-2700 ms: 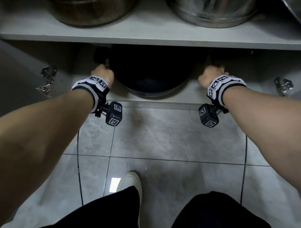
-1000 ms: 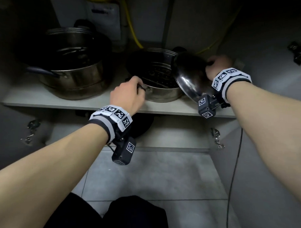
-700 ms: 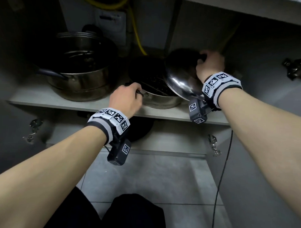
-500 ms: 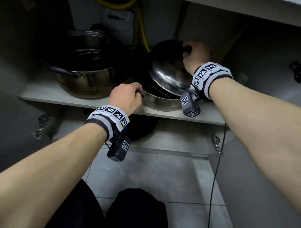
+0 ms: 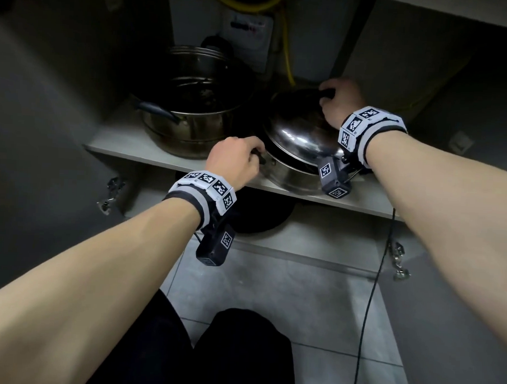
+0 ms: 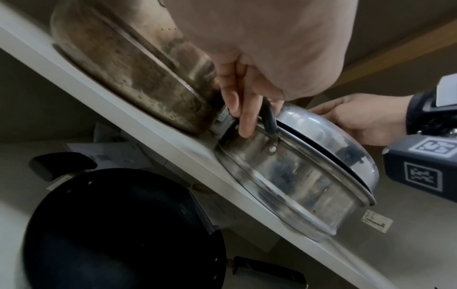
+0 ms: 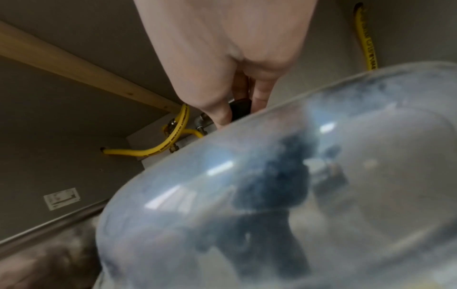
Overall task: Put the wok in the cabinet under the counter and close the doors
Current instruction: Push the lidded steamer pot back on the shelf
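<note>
The black wok (image 5: pixel 261 219) sits on the cabinet's bottom shelf, mostly hidden under the upper shelf (image 5: pixel 124 147); the left wrist view shows the wok (image 6: pixel 111 224) from above with its dark handles. On the upper shelf stands a shallow steel pot (image 5: pixel 293 179). My left hand (image 5: pixel 247 157) grips the pot's black side handle (image 6: pixel 268 115). A domed steel lid (image 5: pixel 300 136) lies on the pot, slightly tilted. My right hand (image 5: pixel 327 96) holds the lid's black knob (image 7: pixel 238 108) between its fingers.
A large stained stockpot (image 5: pixel 192 103) stands left of the steel pot on the same shelf. Yellow hoses (image 7: pixel 170 144) and a white box (image 5: pixel 249 39) line the back wall. Door hinges (image 5: pixel 110 192) (image 5: pixel 399 263) show at both open sides. A black cable (image 5: pixel 369 310) hangs right.
Both hands have left the wok on the bottom shelf. My right hand has swung the lid leftwards and down onto the steel pot, while my left hand kept its hold of the pot handle.
</note>
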Tool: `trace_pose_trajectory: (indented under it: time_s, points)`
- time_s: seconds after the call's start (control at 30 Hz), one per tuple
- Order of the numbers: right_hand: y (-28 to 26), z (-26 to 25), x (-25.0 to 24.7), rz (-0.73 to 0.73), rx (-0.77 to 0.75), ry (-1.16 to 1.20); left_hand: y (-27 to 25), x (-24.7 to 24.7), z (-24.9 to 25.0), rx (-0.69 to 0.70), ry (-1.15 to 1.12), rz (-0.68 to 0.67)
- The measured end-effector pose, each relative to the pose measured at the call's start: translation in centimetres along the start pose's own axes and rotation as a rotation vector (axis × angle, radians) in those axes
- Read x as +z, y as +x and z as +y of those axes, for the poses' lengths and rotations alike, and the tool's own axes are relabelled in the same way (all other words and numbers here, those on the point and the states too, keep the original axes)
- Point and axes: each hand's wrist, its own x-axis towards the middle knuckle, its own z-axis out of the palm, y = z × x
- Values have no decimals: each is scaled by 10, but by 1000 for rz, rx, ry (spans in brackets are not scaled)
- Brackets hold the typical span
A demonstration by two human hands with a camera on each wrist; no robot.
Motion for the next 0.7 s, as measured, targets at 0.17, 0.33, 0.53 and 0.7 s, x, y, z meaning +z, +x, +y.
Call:
trace_pose_trajectory:
  time_s: [0.17, 0.33, 0.53, 0.7]
  points:
    - [-8, -4, 5, 0, -20, -10, -3, 1, 2, 17, 11, -3]
    - [-14, -9, 6, -9, -8, -14, -2, 4, -1, 20, 9, 18]
    - [-18, -8, 8, -21, -16, -27, -2, 7, -3, 29, 29, 25]
    - [-20, -7, 9, -20, -19, -40, -3, 7, -3, 32, 23, 17]
